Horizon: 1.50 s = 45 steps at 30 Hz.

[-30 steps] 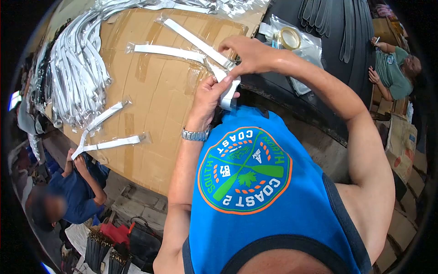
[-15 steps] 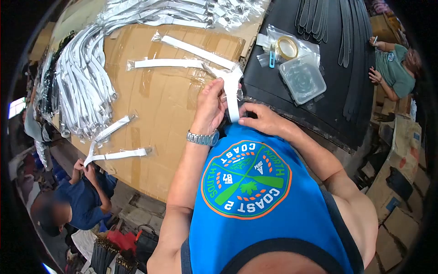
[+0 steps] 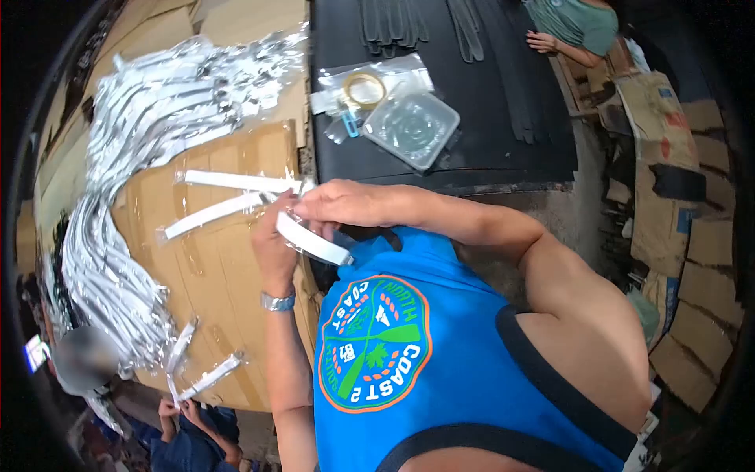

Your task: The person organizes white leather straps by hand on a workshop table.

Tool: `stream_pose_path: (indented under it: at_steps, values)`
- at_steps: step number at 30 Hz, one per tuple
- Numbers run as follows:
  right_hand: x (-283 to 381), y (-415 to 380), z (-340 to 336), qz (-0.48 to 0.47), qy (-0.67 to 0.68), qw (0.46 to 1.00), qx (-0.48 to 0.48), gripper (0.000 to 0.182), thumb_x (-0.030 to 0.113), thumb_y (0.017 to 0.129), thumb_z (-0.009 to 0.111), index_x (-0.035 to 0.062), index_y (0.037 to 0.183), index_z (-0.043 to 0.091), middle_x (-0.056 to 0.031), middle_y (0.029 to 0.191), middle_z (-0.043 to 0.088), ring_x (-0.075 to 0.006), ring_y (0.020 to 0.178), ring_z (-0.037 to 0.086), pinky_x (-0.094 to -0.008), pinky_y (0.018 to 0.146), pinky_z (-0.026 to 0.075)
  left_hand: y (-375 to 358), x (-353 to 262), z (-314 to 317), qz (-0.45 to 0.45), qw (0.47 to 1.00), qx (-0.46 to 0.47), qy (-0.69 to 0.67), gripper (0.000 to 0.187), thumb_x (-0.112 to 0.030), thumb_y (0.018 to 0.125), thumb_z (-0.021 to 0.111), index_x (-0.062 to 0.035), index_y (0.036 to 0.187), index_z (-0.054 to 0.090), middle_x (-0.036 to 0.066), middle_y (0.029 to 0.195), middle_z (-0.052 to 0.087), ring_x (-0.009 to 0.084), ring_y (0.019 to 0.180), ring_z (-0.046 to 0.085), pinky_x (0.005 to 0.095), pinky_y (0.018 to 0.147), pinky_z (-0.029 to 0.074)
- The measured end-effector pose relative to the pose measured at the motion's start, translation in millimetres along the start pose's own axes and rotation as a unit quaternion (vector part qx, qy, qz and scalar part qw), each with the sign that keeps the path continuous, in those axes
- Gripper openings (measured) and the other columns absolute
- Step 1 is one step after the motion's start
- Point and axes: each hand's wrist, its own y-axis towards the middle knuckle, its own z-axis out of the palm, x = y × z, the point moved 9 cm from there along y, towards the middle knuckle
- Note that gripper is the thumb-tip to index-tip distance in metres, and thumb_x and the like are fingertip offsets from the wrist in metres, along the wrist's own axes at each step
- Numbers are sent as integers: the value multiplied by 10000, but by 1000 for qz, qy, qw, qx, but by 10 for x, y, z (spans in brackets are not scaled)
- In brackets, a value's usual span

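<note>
A white strap (image 3: pixel 313 240) in clear plastic runs through my hands, with its near end hanging over the table edge by my blue shirt. Two of its lengths, an upper one (image 3: pixel 228 181) and a lower one (image 3: pixel 212 216), lie spread on the cardboard. My left hand (image 3: pixel 274 244), with a metal watch at the wrist, is closed around the strap where the lengths meet. Right beside it, my right hand (image 3: pixel 338 206) has its fingers closed on the strap at the same place; its fingertips are partly hidden.
Cardboard (image 3: pixel 212 275) covers the table under a large pile of wrapped white straps (image 3: pixel 157 118). On the black sheet (image 3: pixel 487 161) are a clear plastic box (image 3: pixel 413 130), a tape roll (image 3: pixel 364 90), a blue cutter (image 3: pixel 350 122) and black straps (image 3: pixel 393 23). Two other people work nearby.
The view has turned, shifting the table leftward and down. My right hand has moved from the strap's near end up to my left hand, and the near end now slants rightward.
</note>
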Motion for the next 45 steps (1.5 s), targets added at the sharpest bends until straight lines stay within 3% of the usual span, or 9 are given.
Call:
stream_pose_path:
  at_steps: [2, 3, 6, 10, 13, 25, 34, 39, 45]
  values:
    - [119, -106, -307, -17, -82, 993, -89, 313, 301, 994, 512, 23, 1063, 639, -56, 908, 682, -113, 823, 620, -279, 745, 502, -48, 501, -73, -195, 955, -68, -212, 355, -321, 950, 573, -58, 1176, 647, 91, 1037, 700, 221, 845, 674, 306, 712, 517]
    - [127, -227, -526, -37, -128, 980, -148, 312, 290, 995, 510, 18, 1076, 640, -63, 930, 689, -118, 833, 628, -280, 751, 506, -191, 801, -45, -387, 859, -105, -317, 399, -377, 992, 507, -43, 1176, 624, 98, 1097, 686, 202, 875, 687, 309, 738, 545]
    - [-75, -807, -1316, -41, -128, 946, -295, 289, 246, 969, 546, 5, 1086, 653, -58, 923, 676, -117, 837, 625, -265, 760, 505, -313, 824, 1, -443, 754, -73, -480, 513, -484, 964, 514, -47, 1229, 558, 133, 1071, 692, 236, 965, 692, 351, 776, 587]
    - [-291, -1761, -2459, 17, -319, 777, -543, 282, 267, 888, 588, 55, 1046, 686, -132, 947, 707, -235, 884, 675, -341, 772, 507, -381, 900, -1, -438, 725, -38, -530, 557, -537, 945, 507, -55, 1215, 580, 142, 1067, 697, 243, 928, 701, 344, 771, 587]
    - [-435, -1896, -2961, 49, -362, 736, -570, 311, 294, 882, 592, 77, 1083, 685, -147, 1030, 695, -291, 993, 656, -367, 854, 496, -323, 687, 43, -425, 735, -31, -527, 567, -546, 941, 510, -54, 1213, 586, 146, 1083, 688, 231, 946, 693, 361, 820, 570]
    - [-820, -1409, -3412, 52, -226, 786, -573, 103, 118, 819, 702, 47, 857, 638, -12, 801, 646, -92, 738, 584, -240, 677, 459, -273, 495, 188, -402, 762, -17, -508, 463, -349, 962, 580, -58, 1318, 524, 76, 1117, 682, 191, 974, 683, 324, 860, 545]
    - [-934, -1469, -3241, -125, 107, 837, -521, 131, 132, 839, 688, 83, 946, 632, 2, 861, 636, -120, 826, 576, -268, 743, 449, -277, 594, 202, -427, 733, -44, -528, 404, -365, 954, 591, -73, 1232, 573, 66, 1087, 683, 200, 983, 681, 343, 876, 532]
    - [-588, -1789, -3067, -31, -38, 776, -629, 164, 216, 893, 658, 115, 1018, 622, 20, 879, 607, -90, 834, 531, -315, 733, 423, -319, 665, 228, -448, 706, -78, -543, 349, -372, 931, 623, -85, 1129, 602, 68, 1085, 675, 221, 956, 678, 377, 906, 520]
    - [-42, -786, -1219, -96, 151, 952, -250, 458, 262, 923, 622, -1, 1284, 521, 32, 742, 482, -43, 620, 401, -188, 559, 322, -257, 637, 266, -375, 714, -70, -587, 303, -392, 941, 602, -134, 1099, 603, 38, 1014, 681, 179, 931, 668, 358, 894, 505]
